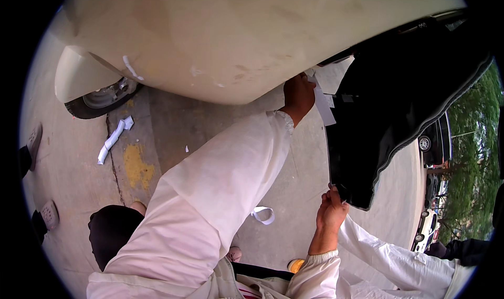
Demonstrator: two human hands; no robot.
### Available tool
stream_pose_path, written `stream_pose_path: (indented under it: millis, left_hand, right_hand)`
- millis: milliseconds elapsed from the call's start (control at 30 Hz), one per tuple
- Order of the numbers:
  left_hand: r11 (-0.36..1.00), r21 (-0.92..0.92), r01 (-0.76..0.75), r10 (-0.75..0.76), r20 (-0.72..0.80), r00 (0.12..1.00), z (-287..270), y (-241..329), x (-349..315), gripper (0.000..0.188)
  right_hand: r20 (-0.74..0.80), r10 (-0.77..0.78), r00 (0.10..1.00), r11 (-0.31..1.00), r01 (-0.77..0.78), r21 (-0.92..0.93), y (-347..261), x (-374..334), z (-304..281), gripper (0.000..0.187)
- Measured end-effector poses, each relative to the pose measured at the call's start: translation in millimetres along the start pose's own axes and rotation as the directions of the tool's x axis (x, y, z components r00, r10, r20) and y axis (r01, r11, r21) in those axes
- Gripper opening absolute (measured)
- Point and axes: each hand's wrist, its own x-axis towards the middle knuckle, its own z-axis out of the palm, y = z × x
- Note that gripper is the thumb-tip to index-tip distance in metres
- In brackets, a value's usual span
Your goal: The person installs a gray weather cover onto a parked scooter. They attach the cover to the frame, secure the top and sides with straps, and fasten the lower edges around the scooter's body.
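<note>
My left hand [300, 98] is closed with its fingertips up by the lower edge of a pale car body panel [220, 42]. A white paper-like strip [322, 100] hangs at those fingers and appears gripped there. Lower and to the right, my right hand [332, 211] pinches the lower corner of a large black panel [386, 105] with a rubber-like edge. The black panel stands out from the car on the right. Exactly what lies between the right fingertips is too small to see.
A crumpled white strip [113, 141] and a curled white strip [263, 215] lie on the concrete ground. A car wheel [107, 95] is at the left. Another person's shoes [50, 215] show at the left edge; a white-clothed limb [394, 252] is at lower right. Parked cars [424, 228] stand beyond.
</note>
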Motion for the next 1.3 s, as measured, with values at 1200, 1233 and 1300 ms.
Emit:
stream_pose_path:
  millis: [1200,1233,1300]
  left_hand:
    - [0.927,0.34,-0.158,-0.163,0.746,0.646,-187,185,-119,0.078]
    - [0.97,0.235,-0.067,-0.128,0.724,0.678,-186,184,-123,0.083]
    - [0.992,0.115,-0.041,-0.053,0.706,0.706,-183,182,-121,0.082]
  right_hand:
    - [0.425,-0.524,0.738,0.171,0.58,-0.797,179,46,76,0.06]
    - [0.425,-0.533,0.732,0.167,0.583,-0.795,182,50,71,0.06]
    - [0.491,-0.498,0.715,0.079,0.601,-0.795,192,43,67,0.064]
